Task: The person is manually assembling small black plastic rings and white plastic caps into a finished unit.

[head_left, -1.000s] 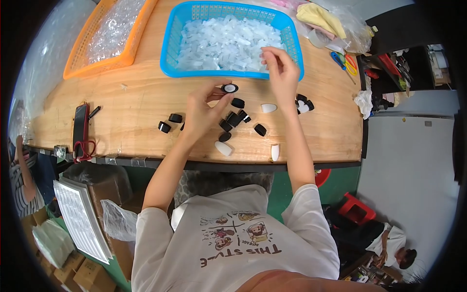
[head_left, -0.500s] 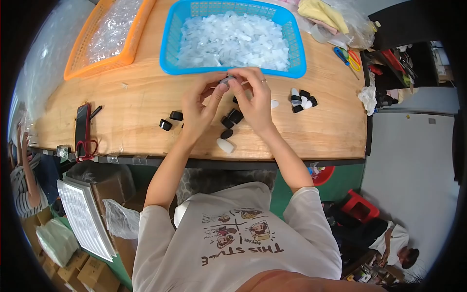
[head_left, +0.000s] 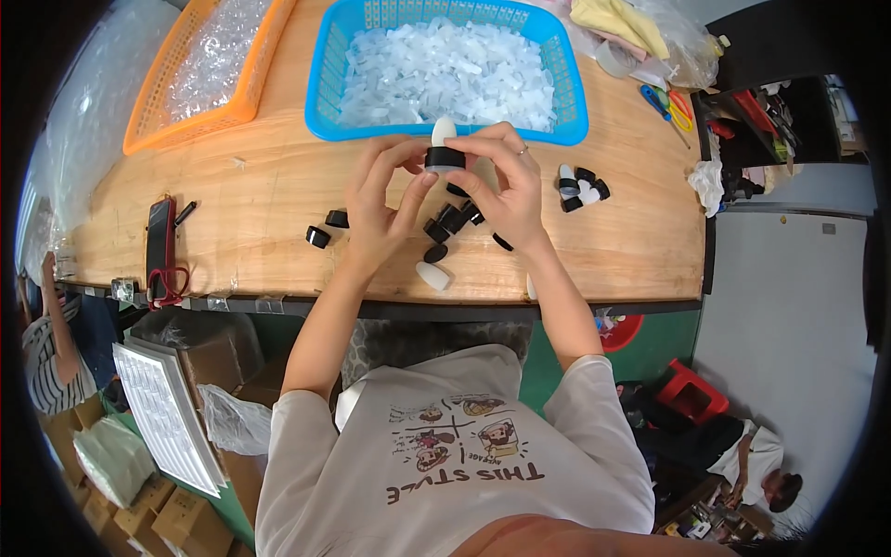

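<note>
Just in front of the blue basket, both my hands hold a round black cap (head_left: 445,159) between thumbs and fingertips. My left hand (head_left: 382,193) grips its left side. My right hand (head_left: 506,188), with a ring on one finger, closes on its right side. A white oval piece (head_left: 445,131) stands up from the cap's far side, by my right fingertips; whether it is fixed to the cap I cannot tell. Below my hands lie several black caps (head_left: 451,219), a flat black disc (head_left: 435,252) and another white oval piece (head_left: 432,276).
A blue basket (head_left: 314,93) of translucent white pieces stands ahead, an orange basket (head_left: 243,110) of clear plastic at left. Black and white parts (head_left: 570,187) cluster at right, near scissors (head_left: 681,113). Two caps (head_left: 318,238) and a phone (head_left: 160,232) lie left. Two other people sit farther off.
The black cap has tipped up into view between my fingers, with a white oval piece now showing above it. My right hand has shifted slightly right, uncovering more caps on the table.
</note>
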Demonstrator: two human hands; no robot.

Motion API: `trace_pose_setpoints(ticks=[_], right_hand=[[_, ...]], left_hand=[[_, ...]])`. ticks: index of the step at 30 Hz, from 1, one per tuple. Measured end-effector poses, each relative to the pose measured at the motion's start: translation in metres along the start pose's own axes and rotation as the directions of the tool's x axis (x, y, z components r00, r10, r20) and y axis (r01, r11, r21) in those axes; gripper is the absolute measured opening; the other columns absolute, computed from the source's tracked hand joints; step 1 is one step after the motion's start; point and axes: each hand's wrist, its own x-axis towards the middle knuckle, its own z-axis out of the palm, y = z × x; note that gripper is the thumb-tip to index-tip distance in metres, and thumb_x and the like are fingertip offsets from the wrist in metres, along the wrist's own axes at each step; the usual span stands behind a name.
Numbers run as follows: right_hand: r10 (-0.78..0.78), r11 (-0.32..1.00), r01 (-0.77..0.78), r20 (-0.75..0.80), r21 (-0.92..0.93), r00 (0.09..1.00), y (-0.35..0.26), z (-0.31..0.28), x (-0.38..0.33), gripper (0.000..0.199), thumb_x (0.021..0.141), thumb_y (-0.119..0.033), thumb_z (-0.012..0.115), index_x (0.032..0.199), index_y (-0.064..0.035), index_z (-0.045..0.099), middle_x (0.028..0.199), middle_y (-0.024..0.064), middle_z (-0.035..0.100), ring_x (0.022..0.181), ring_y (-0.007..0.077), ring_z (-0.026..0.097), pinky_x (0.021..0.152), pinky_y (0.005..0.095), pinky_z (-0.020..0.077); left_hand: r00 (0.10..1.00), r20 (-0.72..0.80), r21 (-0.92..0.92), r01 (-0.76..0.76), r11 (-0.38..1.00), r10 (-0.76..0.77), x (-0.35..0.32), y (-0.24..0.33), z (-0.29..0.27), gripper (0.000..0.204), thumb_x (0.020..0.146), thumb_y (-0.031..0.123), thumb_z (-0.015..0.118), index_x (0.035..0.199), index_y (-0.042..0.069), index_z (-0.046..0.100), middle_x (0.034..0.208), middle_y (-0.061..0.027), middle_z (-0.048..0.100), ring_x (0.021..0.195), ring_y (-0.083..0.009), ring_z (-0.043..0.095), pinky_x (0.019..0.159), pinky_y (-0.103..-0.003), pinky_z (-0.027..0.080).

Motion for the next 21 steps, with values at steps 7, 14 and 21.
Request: trace_pose_setpoints(ticks=[7, 14, 21], right_hand=[[-0.032, 0.998, 0.028, 0.063, 0.051, 0.997, 0.0, -0.002, -0.004, 0.027, 0.076, -0.01, 0.077, 0.101, -0.0054, 0.068, 0.083, 0.0039, 0.057, 0.071, 0.0133, 0.055, 0.064, 0.0268, 0.0454], [-0.022, 0.997, 0.026, 0.052, -0.073, 0.998, -0.008, -0.003, -0.008, 0.024, 0.077, -0.009, 0.076, 0.099, -0.0059, 0.068, 0.08, 0.0042, 0.054, 0.067, 0.0138, 0.054, 0.059, 0.0267, 0.0436], [0.15, 0.927, -0.174, -0.097, -0.331, 0.984, 0.004, -0.051, -0.016, 0.016, 0.083, -0.007, 0.069, 0.099, -0.0043, 0.068, 0.083, 0.0072, 0.061, 0.07, 0.0146, 0.058, 0.064, 0.0272, 0.0466]], left_hand=[[0.987, 0.068, 0.133, -0.155, 0.979, 0.147, 0.0, 0.001, -0.008, 0.024, 0.079, 0.003, 0.069, 0.1, -0.002, 0.059, 0.094, -0.0125, 0.059, 0.079, -0.0228, 0.057, 0.068, -0.03, 0.048], [0.979, 0.103, 0.185, -0.194, 0.963, 0.178, -0.002, 0.002, -0.005, 0.025, 0.079, 0.002, 0.068, 0.102, -0.002, 0.058, 0.095, -0.0129, 0.058, 0.078, -0.0243, 0.055, 0.067, -0.031, 0.047], [0.968, 0.221, 0.164, 0.085, 0.983, -0.12, -0.002, -0.004, 0.004, 0.017, 0.09, 0.001, 0.057, 0.106, 0.002, 0.056, 0.091, -0.0122, 0.056, 0.08, -0.025, 0.054, 0.068, -0.033, 0.044]])
